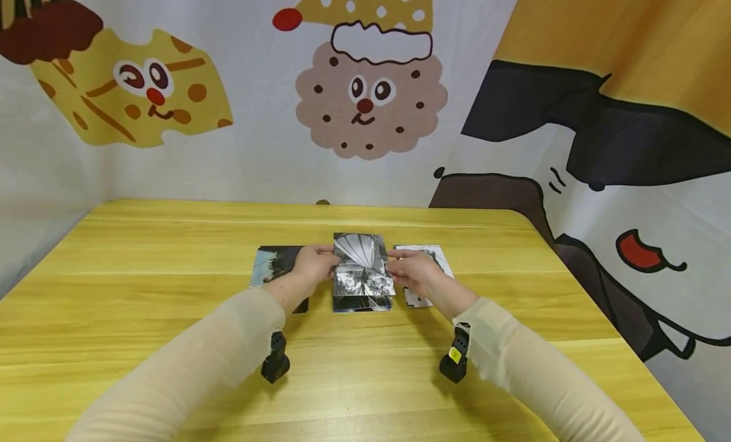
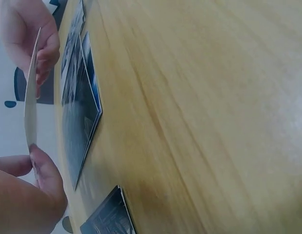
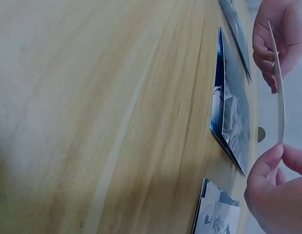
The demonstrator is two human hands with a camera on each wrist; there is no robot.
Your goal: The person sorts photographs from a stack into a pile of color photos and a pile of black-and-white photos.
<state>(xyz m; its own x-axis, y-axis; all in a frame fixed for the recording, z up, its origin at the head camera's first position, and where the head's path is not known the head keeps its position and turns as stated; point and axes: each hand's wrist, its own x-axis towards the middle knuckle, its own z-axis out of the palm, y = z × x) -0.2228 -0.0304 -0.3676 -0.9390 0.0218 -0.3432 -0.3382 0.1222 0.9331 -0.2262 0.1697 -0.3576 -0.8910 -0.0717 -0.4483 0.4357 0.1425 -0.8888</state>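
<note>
A black-and-white photo card (image 1: 361, 261) is held up off the table between both hands. My left hand (image 1: 311, 266) pinches its left edge between thumb and fingers. On the opposite edge, my right hand (image 1: 418, 272) pinches it too. Both wrist views show the card (image 2: 31, 107) edge-on, slightly bowed. Beneath it lies a middle pile of photo cards (image 1: 362, 304), mostly covered in the head view. Another pile with a blue-and-dark picture (image 1: 265, 264) lies partly behind my left hand. White-and-grey cards (image 3: 217, 214) lie by my right hand.
The wood-grain table (image 1: 171, 252) stretches out around the cards. A curtain (image 1: 257, 169) printed with cartoon food hangs behind the table's far edge. A black wrist camera (image 1: 276, 359) hangs from the left sleeve, another camera (image 1: 455, 356) from the right.
</note>
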